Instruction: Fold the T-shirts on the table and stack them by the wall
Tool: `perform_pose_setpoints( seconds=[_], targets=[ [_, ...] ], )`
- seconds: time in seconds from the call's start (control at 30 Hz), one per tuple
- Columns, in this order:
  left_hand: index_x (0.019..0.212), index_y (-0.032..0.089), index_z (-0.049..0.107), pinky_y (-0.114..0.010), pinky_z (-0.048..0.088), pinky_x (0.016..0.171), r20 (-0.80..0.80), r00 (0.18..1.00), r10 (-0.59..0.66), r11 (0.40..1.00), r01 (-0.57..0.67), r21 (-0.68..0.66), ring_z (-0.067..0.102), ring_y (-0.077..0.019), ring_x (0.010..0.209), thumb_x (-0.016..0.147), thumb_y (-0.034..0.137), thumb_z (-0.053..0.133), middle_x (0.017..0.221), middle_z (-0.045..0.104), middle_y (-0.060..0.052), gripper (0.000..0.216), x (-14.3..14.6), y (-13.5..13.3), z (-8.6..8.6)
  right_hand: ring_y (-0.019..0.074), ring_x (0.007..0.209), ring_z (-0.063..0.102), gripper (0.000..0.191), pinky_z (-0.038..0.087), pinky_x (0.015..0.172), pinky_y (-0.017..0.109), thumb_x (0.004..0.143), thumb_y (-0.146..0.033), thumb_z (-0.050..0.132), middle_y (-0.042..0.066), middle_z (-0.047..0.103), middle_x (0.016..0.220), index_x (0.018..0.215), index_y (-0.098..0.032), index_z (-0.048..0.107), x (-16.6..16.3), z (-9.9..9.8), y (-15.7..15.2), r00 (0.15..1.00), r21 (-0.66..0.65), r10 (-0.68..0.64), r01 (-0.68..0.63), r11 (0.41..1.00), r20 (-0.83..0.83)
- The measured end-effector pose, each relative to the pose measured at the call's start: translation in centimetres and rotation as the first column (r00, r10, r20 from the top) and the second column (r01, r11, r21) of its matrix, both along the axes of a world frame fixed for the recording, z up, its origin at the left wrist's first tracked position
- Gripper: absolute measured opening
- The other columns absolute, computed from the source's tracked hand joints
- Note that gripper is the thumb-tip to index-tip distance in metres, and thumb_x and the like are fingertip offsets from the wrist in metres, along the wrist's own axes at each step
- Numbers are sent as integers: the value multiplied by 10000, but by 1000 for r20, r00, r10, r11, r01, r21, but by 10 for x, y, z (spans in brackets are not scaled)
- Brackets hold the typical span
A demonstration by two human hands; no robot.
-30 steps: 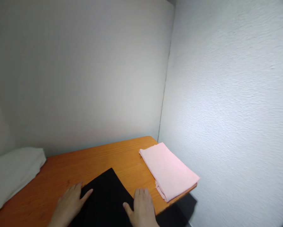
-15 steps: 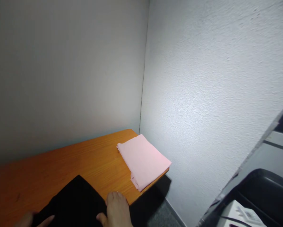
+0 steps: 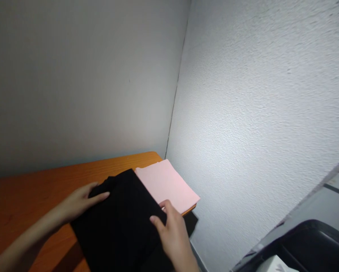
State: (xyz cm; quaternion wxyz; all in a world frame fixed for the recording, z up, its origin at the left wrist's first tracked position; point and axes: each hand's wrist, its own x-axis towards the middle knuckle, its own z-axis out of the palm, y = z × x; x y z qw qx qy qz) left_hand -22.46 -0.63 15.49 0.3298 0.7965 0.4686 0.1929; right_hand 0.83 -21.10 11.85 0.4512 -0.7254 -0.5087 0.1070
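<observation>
A black folded cloth (image 3: 121, 226) hangs between my two hands, its far corner overlapping the left edge of a pink folded cloth (image 3: 169, 185). My left hand (image 3: 85, 200) grips the black cloth at its left edge, thumb on top and fingers underneath. On the opposite edge, my right hand (image 3: 171, 228) pinches it with the thumb on top, close to the pink cloth's near side. The pink cloth lies flat at the right end of the wooden table (image 3: 39, 196). The near end of the black cloth runs out of the picture.
A grey wall (image 3: 73, 83) stands behind the table and a rough white wall (image 3: 243, 113) to its right. At the lower right is a black chair-like object (image 3: 316, 238) with a white box (image 3: 275, 264) on it.
Both hands have lifted the black cloth and carried it forward and to the right, up against the pink cloth. The pink cloth stays on the table; the view has shifted slightly.
</observation>
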Motion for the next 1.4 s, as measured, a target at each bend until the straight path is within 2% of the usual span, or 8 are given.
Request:
perform_pose_setpoints(
  seconds=[0.13,0.27,0.47,0.6,0.73,0.97,1.2,1.4],
  targets=[
    [1064,112,641,-282,521,739,209,963,-169,952,214,-217,684,-233,865,618,674,658,951,757,-42,717,73,18,56,208,830,652,293,498,743,308,799,-384,613,24,675,886,1031,-214,557,61,31,6,989,109,-53,68,992,-137],
    [1073,117,657,-271,515,709,64,960,-272,960,275,-52,686,-228,863,709,603,609,993,747,-72,610,138,44,65,216,750,670,437,516,674,315,759,-444,647,37,683,846,1098,-189,545,108,25,17,960,151,-78,122,981,-270],
    [922,163,683,-295,472,753,-179,971,-159,974,183,131,652,-271,963,686,528,679,1027,723,-99,434,206,64,19,253,830,682,482,528,720,335,683,-494,679,70,698,878,1040,-184,588,154,-37,35,928,54,-272,295,954,-253],
    [930,168,668,-333,471,784,-308,946,-105,979,152,134,632,-312,1026,684,510,698,1094,705,-138,421,214,65,-34,287,966,662,403,509,845,382,697,-471,635,118,696,979,972,-178,598,163,-84,40,922,-36,-371,369,929,-110],
    [995,178,637,-309,478,747,-337,937,-93,980,145,133,635,-275,1027,778,505,605,1146,687,-122,394,210,67,-66,290,1034,642,373,493,893,392,755,-468,572,133,685,1063,1001,-188,596,162,-100,38,930,-28,-367,367,930,-26],
    [1020,204,622,-361,471,852,-324,940,-105,946,195,259,623,-286,1047,815,488,581,1113,687,-121,353,216,69,-51,278,947,667,400,510,816,374,782,-440,547,115,691,1022,1102,-201,576,160,-77,41,928,-62,-371,372,926,32],
    [1218,187,563,-435,293,1109,-285,918,-277,817,381,433,429,-284,1318,893,299,467,1379,532,-142,357,219,29,-52,435,1122,540,492,420,877,595,880,-467,445,253,587,1197,1206,-127,587,124,-60,48,749,-105,-417,538,836,515],
    [1406,246,450,-469,166,1179,-329,837,-438,760,540,362,254,-242,1445,922,492,357,1544,338,-82,550,224,11,-78,452,1339,342,663,344,995,650,781,-649,518,190,471,1409,1236,-178,622,83,-98,80,794,-128,-190,318,939,577]
  ],
)
